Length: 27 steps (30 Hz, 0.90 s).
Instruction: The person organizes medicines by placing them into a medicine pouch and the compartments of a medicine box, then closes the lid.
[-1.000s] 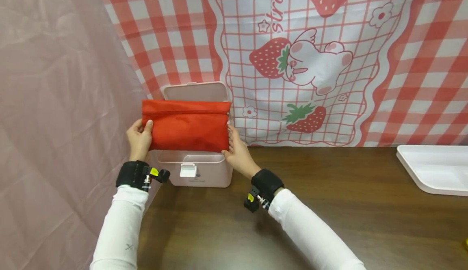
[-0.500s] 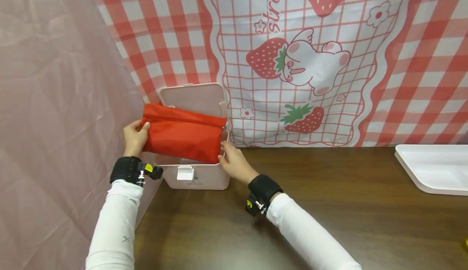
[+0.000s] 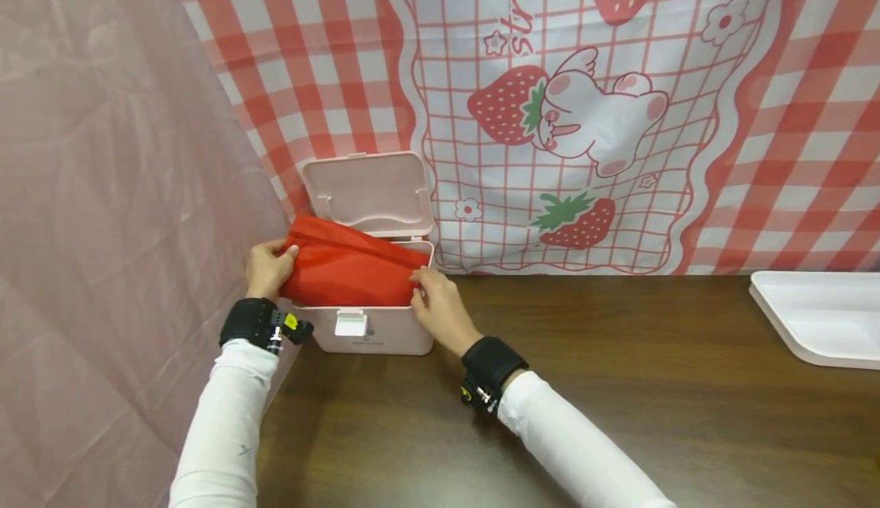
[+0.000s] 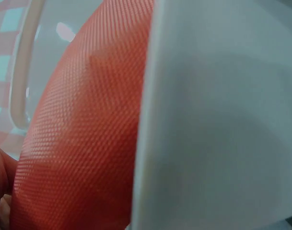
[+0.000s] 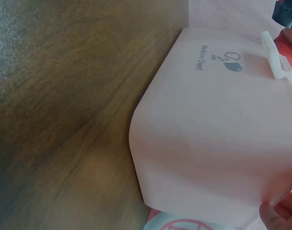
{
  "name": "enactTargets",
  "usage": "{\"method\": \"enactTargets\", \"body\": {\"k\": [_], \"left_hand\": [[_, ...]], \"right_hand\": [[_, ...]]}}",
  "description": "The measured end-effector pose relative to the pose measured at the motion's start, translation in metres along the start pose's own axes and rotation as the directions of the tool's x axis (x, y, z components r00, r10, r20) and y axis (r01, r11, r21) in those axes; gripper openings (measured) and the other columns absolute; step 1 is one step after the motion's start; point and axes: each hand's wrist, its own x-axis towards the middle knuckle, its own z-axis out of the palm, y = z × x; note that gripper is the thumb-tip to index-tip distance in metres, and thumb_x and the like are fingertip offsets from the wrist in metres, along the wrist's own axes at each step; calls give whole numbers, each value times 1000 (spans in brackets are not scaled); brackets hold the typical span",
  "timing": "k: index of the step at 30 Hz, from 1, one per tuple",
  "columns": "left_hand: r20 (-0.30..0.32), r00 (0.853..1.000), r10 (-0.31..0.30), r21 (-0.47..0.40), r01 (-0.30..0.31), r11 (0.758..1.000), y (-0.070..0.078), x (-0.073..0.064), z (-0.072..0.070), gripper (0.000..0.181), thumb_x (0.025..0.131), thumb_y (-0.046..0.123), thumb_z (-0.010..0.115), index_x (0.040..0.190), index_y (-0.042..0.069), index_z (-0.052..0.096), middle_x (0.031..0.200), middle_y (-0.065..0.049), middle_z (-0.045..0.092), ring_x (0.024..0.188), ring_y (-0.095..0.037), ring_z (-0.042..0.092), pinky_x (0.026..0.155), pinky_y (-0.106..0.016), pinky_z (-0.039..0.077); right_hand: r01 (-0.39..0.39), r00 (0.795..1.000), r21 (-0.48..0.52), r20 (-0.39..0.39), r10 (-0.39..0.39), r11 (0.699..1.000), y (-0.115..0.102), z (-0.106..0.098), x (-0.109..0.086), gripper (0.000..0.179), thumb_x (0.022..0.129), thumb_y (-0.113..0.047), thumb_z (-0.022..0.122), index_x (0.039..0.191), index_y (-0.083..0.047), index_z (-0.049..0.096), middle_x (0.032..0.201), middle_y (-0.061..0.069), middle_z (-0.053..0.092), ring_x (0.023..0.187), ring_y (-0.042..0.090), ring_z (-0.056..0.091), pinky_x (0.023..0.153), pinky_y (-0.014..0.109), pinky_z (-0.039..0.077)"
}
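A red zip pouch (image 3: pixel 344 271) sits tilted in the mouth of a pale pink medicine chest (image 3: pixel 388 331), its left end higher than its right. My left hand (image 3: pixel 269 270) grips the raised left end, thumb on the front. At the lower right end, my right hand (image 3: pixel 440 305) has curled fingers and thumb against the pouch, close to the chest's right rim. In the right wrist view, the right thumb (image 5: pixel 273 216) overlaps the chest's side near its rim. The chest's lid (image 3: pixel 367 191) leans open behind. The pouch's lower part is hidden inside the chest.
A white tray (image 3: pixel 825 325) lies at the right on the brown wooden table (image 3: pixel 584 363). A pink curtain (image 3: pixel 124 225) hangs close at the left of the chest. Behind stands a red-and-white checked cloth (image 3: pixel 316 72) with strawberry prints. The chest has a front latch (image 3: pixel 351 323).
The pouch has come down from in front of the lid into the chest's opening, right end lower. Both hands have moved down with it, and more of the lid shows.
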Motion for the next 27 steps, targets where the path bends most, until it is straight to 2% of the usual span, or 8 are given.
{"method": "enactTargets", "body": {"k": [5,12,18,21,24,26,27], "left_hand": [[35,999,-13,61,11,998,2,-2,2,40,92,29,49,128,12,53,131,-15,51,117,-35,45,101,-44,34],[105,994,8,105,-19,994,3,-3,6,42,92,28,48,127,6,53,131,-19,50,117,-37,45,101,-45,33],[166,984,66,179,-96,979,3,-4,16,44,92,26,46,127,1,51,129,-23,49,114,-39,47,99,-47,34],[194,975,109,238,-155,959,4,-5,21,45,92,23,44,129,-2,47,129,-25,48,113,-42,47,98,-49,35],[239,960,148,319,-222,922,5,-5,25,45,93,21,42,129,-6,44,126,-30,48,112,-45,47,95,-52,37],[297,937,183,363,-289,886,6,-5,27,50,93,22,42,129,-12,37,125,-35,46,112,-48,46,95,-53,37],[337,920,203,372,-328,868,6,-5,29,53,93,23,43,130,-14,33,125,-37,44,113,-49,45,96,-53,36]], "right_hand": [[-13,1000,0,-4,13,1000,-1,2,-2,23,80,2,52,100,7,61,112,22,61,114,34,53,99,38,41],[-54,998,-13,33,55,998,-2,5,-5,36,85,-1,47,118,13,53,128,26,49,124,38,43,104,42,35],[-77,995,-35,66,79,996,0,8,-9,40,89,-4,43,124,15,46,133,29,43,128,37,37,106,43,31],[-109,990,-17,93,110,994,1,8,-10,43,93,-8,41,128,16,39,138,31,35,129,37,35,106,42,31],[-136,981,4,143,135,991,2,6,-11,47,95,-13,39,132,16,33,142,31,27,130,36,33,106,42,31],[-157,972,16,182,152,987,3,5,-12,51,97,-17,38,135,15,28,144,30,22,132,35,30,107,42,28],[-167,966,17,201,160,986,3,4,-12,53,97,-19,38,136,14,26,145,29,19,133,34,28,108,42,27]]}}
